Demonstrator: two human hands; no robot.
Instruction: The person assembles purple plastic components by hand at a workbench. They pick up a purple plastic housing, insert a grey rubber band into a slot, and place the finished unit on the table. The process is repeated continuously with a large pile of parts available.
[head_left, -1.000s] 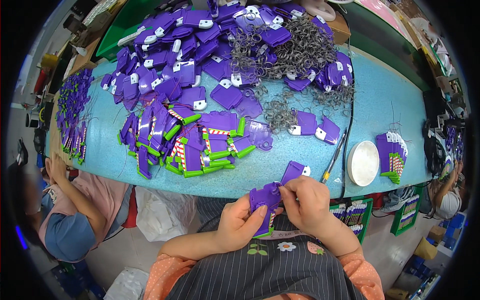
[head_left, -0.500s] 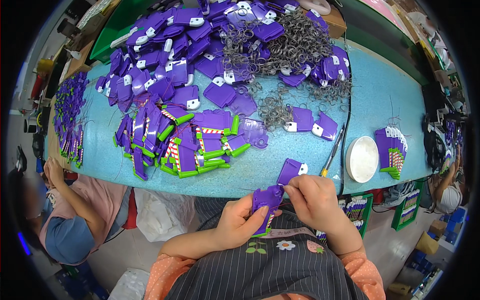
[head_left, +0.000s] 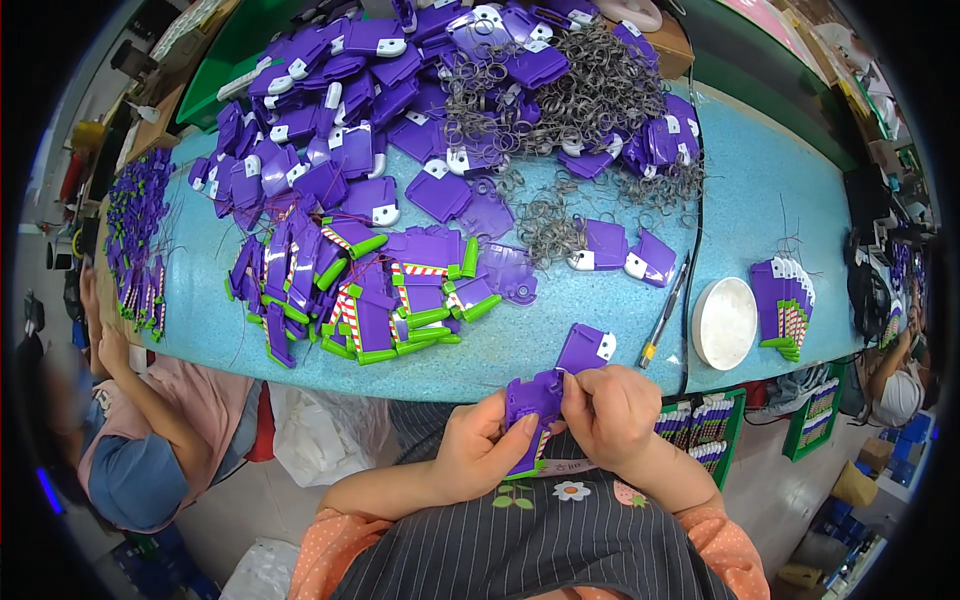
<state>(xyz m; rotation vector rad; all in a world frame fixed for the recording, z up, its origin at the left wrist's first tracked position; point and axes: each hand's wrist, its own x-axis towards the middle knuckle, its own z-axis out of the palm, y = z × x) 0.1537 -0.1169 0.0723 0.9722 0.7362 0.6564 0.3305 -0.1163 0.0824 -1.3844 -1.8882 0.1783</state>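
Observation:
Over my lap, my left hand (head_left: 474, 446) grips a purple plastic wing-shaped part (head_left: 534, 396) with a green lower end and red-and-white striped edge. The thumb lies across its face. My right hand (head_left: 612, 414) is closed in a pinch at the part's upper right corner, where a small pale bit shows by the fingertips. What the pinch holds is too small to name. Just beyond, a purple panel with a white tip (head_left: 582, 347) lies at the table's near edge.
Beyond lie piled purple panels (head_left: 322, 184), tangled metal springs (head_left: 590, 90) and assembled purple-and-green parts (head_left: 385, 300). A pen-like tool (head_left: 662, 325), a white bowl (head_left: 724, 322) and a fanned stack (head_left: 785, 305) are on the right. A co-worker's arm (head_left: 150, 390) shows at left.
My right hand has shifted slightly left and down, closer in against the held part's corner. My left hand keeps its grip, almost still.

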